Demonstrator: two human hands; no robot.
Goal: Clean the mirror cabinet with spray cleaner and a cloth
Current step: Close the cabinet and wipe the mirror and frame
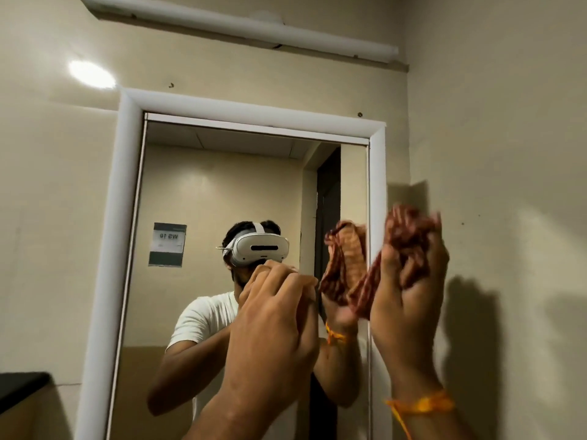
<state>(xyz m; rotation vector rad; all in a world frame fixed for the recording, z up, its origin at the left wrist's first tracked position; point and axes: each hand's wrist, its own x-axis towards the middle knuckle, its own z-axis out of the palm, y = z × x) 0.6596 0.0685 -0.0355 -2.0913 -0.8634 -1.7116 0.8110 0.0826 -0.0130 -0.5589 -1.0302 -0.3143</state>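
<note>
1. Your right hand (409, 309) is raised at the right-hand edge of the mirror cabinet (127, 217), in front of its white frame. The fingers are curled round a bunched reddish-brown cloth (409, 236).
2. The cloth sits as a crumpled wad above your palm. A striped length trails down from it toward the cabinet's glass. It is blurred, so you cannot tell whether it touches the frame.
3. Your left hand (273, 322) is up in front of the lower middle of the cabinet's glass, with its back toward you and the fingers curled. The palm side is hidden, so whether it grips anything cannot be told.
4. The two hands are apart, the left nearer the cabinet's middle and the right at its right edge. The trailing length of cloth lies between them.
5. An orange thread (422, 404) is tied round your right wrist, low beside the cabinet's right edge.
6. The cabinet's glass reflects a white headset (260, 247), a white T-shirt (203, 319), both raised hands and the cloth. It also reflects a notice (167, 244) toward its left side.
7. A long white tube light (238, 27) runs along the wall above the cabinet.
8. The corner of a dark surface (19, 385) shows low down to the cabinet's left.
</note>
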